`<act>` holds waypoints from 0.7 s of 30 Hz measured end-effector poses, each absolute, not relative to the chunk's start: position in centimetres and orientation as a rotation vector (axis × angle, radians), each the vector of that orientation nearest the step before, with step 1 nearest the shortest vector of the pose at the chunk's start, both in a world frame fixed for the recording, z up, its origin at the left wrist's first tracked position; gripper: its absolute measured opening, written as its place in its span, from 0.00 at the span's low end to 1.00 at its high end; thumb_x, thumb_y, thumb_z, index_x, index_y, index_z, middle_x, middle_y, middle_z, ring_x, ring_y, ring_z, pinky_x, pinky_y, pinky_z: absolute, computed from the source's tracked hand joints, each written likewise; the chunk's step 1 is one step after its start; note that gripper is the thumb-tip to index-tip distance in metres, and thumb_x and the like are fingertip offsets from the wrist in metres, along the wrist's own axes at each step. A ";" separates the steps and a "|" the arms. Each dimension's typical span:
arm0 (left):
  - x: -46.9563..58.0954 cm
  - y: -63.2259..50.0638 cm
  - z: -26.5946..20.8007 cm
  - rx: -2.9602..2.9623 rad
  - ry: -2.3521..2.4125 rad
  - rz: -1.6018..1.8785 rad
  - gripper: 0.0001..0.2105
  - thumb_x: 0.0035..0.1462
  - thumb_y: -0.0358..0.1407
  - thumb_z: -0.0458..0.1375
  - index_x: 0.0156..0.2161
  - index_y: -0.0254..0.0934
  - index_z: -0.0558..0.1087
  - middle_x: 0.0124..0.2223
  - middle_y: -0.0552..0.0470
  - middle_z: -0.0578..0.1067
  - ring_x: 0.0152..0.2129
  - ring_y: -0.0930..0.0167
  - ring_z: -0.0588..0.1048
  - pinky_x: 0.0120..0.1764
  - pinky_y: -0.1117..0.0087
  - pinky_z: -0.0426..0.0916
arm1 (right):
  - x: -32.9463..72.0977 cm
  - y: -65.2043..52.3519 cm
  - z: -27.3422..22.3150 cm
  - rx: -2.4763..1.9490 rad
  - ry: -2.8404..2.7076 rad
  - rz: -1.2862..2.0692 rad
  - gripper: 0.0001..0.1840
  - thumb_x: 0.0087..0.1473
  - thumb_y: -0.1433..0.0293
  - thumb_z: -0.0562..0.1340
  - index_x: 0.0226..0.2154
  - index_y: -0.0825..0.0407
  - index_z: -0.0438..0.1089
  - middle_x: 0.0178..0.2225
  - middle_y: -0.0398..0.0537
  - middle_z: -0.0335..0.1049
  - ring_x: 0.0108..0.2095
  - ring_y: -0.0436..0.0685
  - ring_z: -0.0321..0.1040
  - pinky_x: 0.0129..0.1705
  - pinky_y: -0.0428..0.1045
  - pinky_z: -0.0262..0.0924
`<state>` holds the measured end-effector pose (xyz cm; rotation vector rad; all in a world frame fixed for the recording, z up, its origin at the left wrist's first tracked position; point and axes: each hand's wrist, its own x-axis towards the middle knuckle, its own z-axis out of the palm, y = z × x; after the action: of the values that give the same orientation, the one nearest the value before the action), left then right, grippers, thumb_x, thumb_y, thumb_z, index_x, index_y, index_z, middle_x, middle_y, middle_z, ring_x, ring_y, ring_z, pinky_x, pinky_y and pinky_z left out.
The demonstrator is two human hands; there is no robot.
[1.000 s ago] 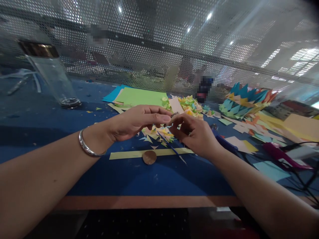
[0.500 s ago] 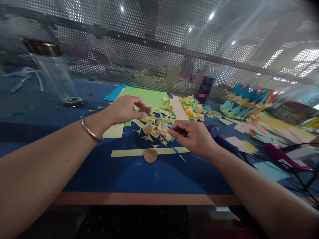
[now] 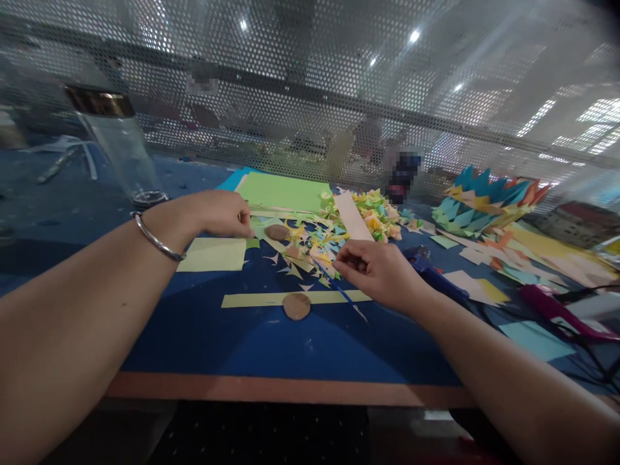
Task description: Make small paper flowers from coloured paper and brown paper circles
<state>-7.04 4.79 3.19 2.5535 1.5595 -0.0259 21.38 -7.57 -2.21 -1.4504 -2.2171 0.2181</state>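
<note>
Two brown discs [image 3: 297, 306] are flanked by one left hand [image 3: 225, 213] and one right hand [image 3: 371, 268], both curled, their grip impossible to tell.

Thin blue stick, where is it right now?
In the head view, just right of centre, the thin blue stick lies slantwise across the pale yellow strip, left of the right hand, its far end among the paper scraps.

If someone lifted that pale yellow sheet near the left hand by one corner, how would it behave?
The pale yellow sheet would probably droop, since it looks like thin paper. Its thinness suggests little weight. Lying flat on the blue table, it would likely slide if pushed.
</note>
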 end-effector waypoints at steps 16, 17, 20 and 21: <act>-8.8 4.7 4.2 2.528 1.300 -0.430 0.10 0.49 0.40 0.65 0.27 0.35 0.73 0.27 0.51 0.73 0.23 0.70 0.65 0.29 0.70 0.51 | 23.2 -7.1 -1.0 -1.715 -2.289 0.171 0.10 0.59 0.63 0.61 0.31 0.51 0.71 0.24 0.44 0.72 0.24 0.51 0.65 0.26 0.47 0.50; -8.7 4.2 4.3 2.518 1.291 -0.427 0.08 0.50 0.37 0.64 0.27 0.34 0.73 0.26 0.52 0.73 0.23 0.72 0.64 0.29 0.71 0.51 | 23.3 -7.0 -1.1 -1.746 -2.321 0.166 0.09 0.58 0.63 0.62 0.31 0.50 0.71 0.25 0.44 0.72 0.25 0.52 0.65 0.26 0.47 0.50; -8.2 2.9 4.8 2.489 1.283 -0.364 0.06 0.53 0.32 0.60 0.27 0.34 0.72 0.25 0.54 0.71 0.22 0.74 0.64 0.28 0.73 0.51 | 23.5 -6.8 -1.3 -1.786 -2.385 0.122 0.07 0.57 0.64 0.63 0.32 0.49 0.71 0.27 0.44 0.74 0.27 0.53 0.66 0.27 0.48 0.50; -8.1 2.6 4.9 2.472 1.275 -0.345 0.06 0.54 0.32 0.59 0.27 0.34 0.72 0.26 0.54 0.72 0.23 0.74 0.64 0.28 0.73 0.52 | 23.5 -6.7 -1.3 -1.791 -2.391 0.107 0.06 0.57 0.64 0.63 0.33 0.49 0.72 0.28 0.45 0.74 0.28 0.53 0.66 0.28 0.48 0.51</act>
<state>-8.10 2.59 4.88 2.4719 1.2746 -0.3451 23.54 -6.74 -1.32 -1.7911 -2.3912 0.1072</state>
